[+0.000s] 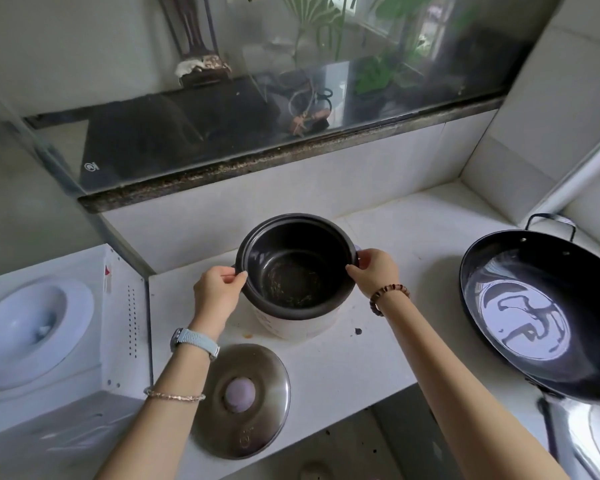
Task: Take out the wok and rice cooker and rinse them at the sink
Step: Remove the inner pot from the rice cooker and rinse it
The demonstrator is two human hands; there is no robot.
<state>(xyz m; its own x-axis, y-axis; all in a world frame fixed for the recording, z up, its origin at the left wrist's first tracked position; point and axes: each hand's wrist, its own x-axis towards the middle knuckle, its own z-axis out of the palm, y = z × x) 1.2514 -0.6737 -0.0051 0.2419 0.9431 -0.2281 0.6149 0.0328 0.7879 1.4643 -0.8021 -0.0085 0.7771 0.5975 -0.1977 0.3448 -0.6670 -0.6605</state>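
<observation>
Black pot — left grip, right grip pinching, lid stamp blurred

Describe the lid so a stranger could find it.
Find the white counter below the window. At its near edge, before the rice cooker, lies the lid. It alone is a steel disc with a pale knob; the wok is black.

The inner pot is dark and matt, its floor scuffed with pale scratches. The rice cooker body below it looks smooth and off-white. The lid is dull brushed metal with a pale, plastic-looking knob. The wok is dark glossy metal that mirrors the light. The bench is smooth white tile with a few spots. The bracelet has wood-like beads.
</observation>
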